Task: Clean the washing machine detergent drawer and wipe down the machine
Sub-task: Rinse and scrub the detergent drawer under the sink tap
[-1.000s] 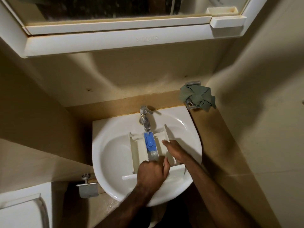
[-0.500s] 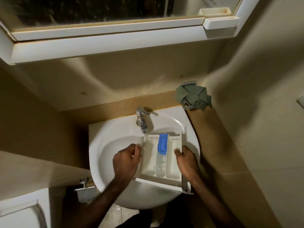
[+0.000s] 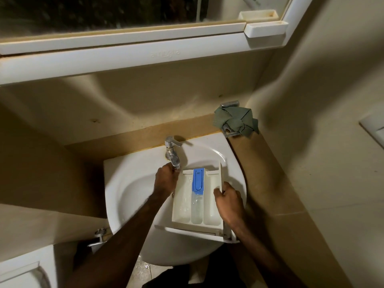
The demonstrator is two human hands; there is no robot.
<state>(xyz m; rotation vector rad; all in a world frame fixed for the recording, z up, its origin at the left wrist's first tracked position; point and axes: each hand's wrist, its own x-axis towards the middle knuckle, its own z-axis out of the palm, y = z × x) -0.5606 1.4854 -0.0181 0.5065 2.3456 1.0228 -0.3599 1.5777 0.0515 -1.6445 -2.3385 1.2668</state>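
Between both hands, the detergent drawer (image 3: 197,202) lies: right hand (image 3: 228,201) grips its side, left hand (image 3: 166,179) curls at the tap (image 3: 172,152).

Detergent drawer (image 3: 198,201) in white sink (image 3: 133,196)

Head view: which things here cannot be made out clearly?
1. Chrome tap spout mouth: hidden by the left hand, so running water cannot be judged.
2. White plastic detergent drawer right wall: partly covered by the right hand.
3. Metal holder under the green cloth: mostly hidden.
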